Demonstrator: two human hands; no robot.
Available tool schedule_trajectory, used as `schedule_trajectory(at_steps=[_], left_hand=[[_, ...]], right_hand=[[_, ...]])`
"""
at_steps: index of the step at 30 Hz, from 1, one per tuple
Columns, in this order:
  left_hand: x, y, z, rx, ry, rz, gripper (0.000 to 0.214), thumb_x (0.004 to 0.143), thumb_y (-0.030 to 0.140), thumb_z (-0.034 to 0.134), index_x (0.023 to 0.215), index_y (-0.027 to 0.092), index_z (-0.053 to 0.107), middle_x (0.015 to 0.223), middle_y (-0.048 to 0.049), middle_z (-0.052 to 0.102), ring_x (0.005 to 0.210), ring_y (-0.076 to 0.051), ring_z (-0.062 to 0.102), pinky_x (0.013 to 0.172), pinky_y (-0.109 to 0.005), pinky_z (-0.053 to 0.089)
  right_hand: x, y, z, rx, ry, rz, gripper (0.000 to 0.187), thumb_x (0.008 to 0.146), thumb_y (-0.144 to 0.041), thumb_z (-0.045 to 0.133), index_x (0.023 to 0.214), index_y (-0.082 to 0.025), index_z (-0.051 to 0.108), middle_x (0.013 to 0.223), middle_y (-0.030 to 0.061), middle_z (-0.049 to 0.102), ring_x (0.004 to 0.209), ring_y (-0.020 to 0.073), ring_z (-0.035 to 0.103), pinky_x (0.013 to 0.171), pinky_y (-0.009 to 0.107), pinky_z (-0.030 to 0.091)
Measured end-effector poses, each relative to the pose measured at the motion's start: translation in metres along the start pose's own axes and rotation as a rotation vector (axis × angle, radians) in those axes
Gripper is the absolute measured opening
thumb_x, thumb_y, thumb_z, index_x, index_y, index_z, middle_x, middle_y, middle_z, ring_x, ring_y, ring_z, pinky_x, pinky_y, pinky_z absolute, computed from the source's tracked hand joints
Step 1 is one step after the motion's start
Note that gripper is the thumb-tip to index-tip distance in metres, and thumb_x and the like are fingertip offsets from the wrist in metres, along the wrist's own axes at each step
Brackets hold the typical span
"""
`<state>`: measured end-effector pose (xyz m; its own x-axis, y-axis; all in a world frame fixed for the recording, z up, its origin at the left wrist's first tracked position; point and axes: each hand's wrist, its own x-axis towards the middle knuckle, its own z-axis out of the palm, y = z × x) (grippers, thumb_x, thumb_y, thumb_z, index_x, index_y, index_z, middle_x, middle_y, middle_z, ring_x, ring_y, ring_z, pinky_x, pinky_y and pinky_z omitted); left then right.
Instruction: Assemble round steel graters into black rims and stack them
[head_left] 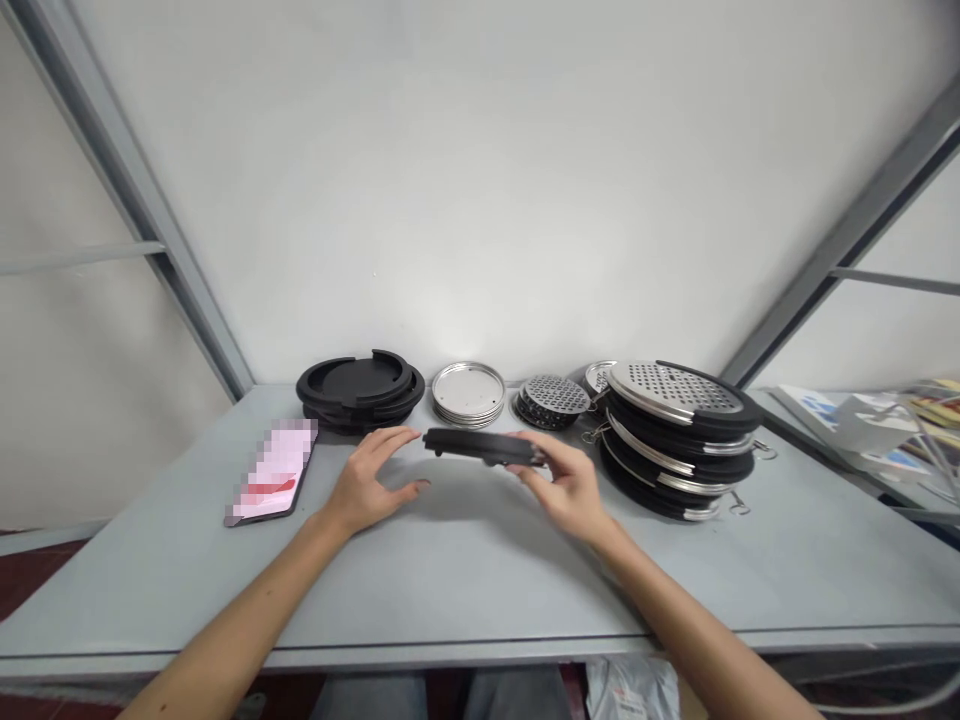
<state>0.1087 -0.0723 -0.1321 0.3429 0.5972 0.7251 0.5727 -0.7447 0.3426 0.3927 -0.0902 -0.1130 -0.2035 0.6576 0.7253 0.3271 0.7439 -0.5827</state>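
A round black ring-like part is held edge-on above the table, gripped at its right end by my right hand. Short pegs stick out of its underside. At its left end my left hand has thumb and fingers spread apart, close to the part but not around it. Behind the part lies a stack of silver metal discs. To the right of those is a stack of perforated metal discs. More black round parts are piled at the back left, beyond my left hand.
A phone lies on the grey table at the left. At the right stands a tall stack of black rings with perforated metal plates and wire clips. Papers lie at the far right. A white wall rises behind.
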Motion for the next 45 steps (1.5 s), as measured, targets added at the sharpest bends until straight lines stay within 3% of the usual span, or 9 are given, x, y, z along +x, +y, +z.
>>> schedule_trajectory(at_steps=[3, 7, 9, 12, 17, 22, 30, 36, 45], left_hand=[[-0.002, -0.006, -0.001, -0.017, 0.001, -0.060, 0.036, 0.087, 0.034, 0.062, 0.119, 0.019, 0.058, 0.110, -0.0096, 0.065, 0.099, -0.023, 0.062, 0.090, -0.038, 0.050], [-0.003, -0.010, 0.001, -0.034, -0.068, -0.108, 0.029, 0.091, 0.034, 0.056, 0.115, 0.018, 0.060, 0.103, -0.0085, 0.066, 0.094, -0.021, 0.062, 0.086, -0.034, 0.050], [-0.003, -0.009, 0.001, -0.040, -0.082, -0.112, 0.027, 0.092, 0.033, 0.053, 0.113, 0.018, 0.060, 0.101, -0.0082, 0.066, 0.093, -0.020, 0.062, 0.085, -0.033, 0.050], [-0.002, -0.008, 0.001, -0.040, -0.085, -0.113, 0.025, 0.093, 0.033, 0.051, 0.108, 0.017, 0.062, 0.097, -0.0076, 0.067, 0.088, -0.019, 0.062, 0.083, -0.032, 0.050], [-0.003, -0.009, 0.002, -0.039, -0.114, -0.135, 0.025, 0.094, 0.034, 0.049, 0.104, 0.017, 0.064, 0.095, -0.0068, 0.068, 0.086, -0.018, 0.063, 0.082, -0.031, 0.050], [-0.004, -0.012, 0.004, -0.049, -0.129, -0.165, 0.025, 0.094, 0.034, 0.050, 0.100, 0.018, 0.067, 0.094, -0.0061, 0.070, 0.084, -0.018, 0.064, 0.080, -0.030, 0.050], [-0.004, -0.013, 0.004, -0.052, -0.142, -0.203, 0.025, 0.094, 0.035, 0.049, 0.097, 0.018, 0.068, 0.093, -0.0053, 0.070, 0.084, -0.018, 0.065, 0.079, -0.028, 0.050], [-0.004, -0.013, 0.004, -0.064, -0.154, -0.214, 0.026, 0.095, 0.035, 0.048, 0.097, 0.018, 0.068, 0.092, -0.0052, 0.070, 0.084, -0.018, 0.064, 0.079, -0.028, 0.049], [-0.003, -0.008, 0.002, -0.063, -0.165, -0.210, 0.027, 0.095, 0.035, 0.048, 0.098, 0.018, 0.068, 0.092, -0.0049, 0.070, 0.085, -0.018, 0.065, 0.079, -0.028, 0.049]], right_hand=[[0.017, -0.028, -0.028, -0.023, 0.256, -0.083, 0.034, 0.080, -0.020, 0.070, 0.113, -0.025, 0.065, 0.098, 0.0035, 0.073, 0.082, 0.0224, 0.071, 0.070, 0.035, 0.061], [0.052, -0.063, -0.094, -0.258, 0.271, -0.417, 0.037, 0.077, -0.014, 0.071, 0.110, -0.030, 0.069, 0.113, 0.0031, 0.070, 0.106, 0.0272, 0.065, 0.094, 0.049, 0.054], [0.066, -0.068, -0.130, -0.529, 0.243, -0.525, 0.040, 0.077, -0.012, 0.070, 0.110, -0.034, 0.069, 0.113, 0.0012, 0.071, 0.111, 0.0244, 0.063, 0.096, 0.046, 0.052], [0.075, -0.054, -0.180, -0.802, 0.206, -0.587, 0.036, 0.080, -0.012, 0.065, 0.109, -0.034, 0.070, 0.105, -0.0018, 0.074, 0.105, 0.0177, 0.067, 0.093, 0.037, 0.052], [0.058, -0.005, -0.233, -1.016, 0.189, -0.447, 0.027, 0.083, -0.019, 0.061, 0.108, -0.024, 0.072, 0.104, 0.0043, 0.074, 0.105, 0.0185, 0.067, 0.093, 0.031, 0.053], [0.030, 0.019, -0.238, -1.000, 0.242, -0.273, 0.028, 0.083, -0.026, 0.063, 0.108, -0.020, 0.071, 0.108, 0.0080, 0.072, 0.101, 0.0229, 0.069, 0.096, 0.036, 0.053], [0.020, 0.016, -0.215, -0.860, 0.205, -0.170, 0.027, 0.083, -0.023, 0.060, 0.106, -0.021, 0.072, 0.110, 0.0056, 0.072, 0.106, 0.0224, 0.067, 0.103, 0.036, 0.049], [0.017, 0.020, -0.218, -0.822, 0.231, -0.115, 0.030, 0.080, -0.030, 0.065, 0.108, -0.019, 0.071, 0.107, 0.0069, 0.073, 0.103, 0.0234, 0.068, 0.099, 0.033, 0.051], [0.010, 0.008, -0.230, -0.765, -0.095, -0.082, 0.042, 0.082, -0.037, 0.062, 0.122, -0.025, 0.062, 0.125, 0.0065, 0.064, 0.118, 0.0258, 0.059, 0.103, 0.040, 0.048]])
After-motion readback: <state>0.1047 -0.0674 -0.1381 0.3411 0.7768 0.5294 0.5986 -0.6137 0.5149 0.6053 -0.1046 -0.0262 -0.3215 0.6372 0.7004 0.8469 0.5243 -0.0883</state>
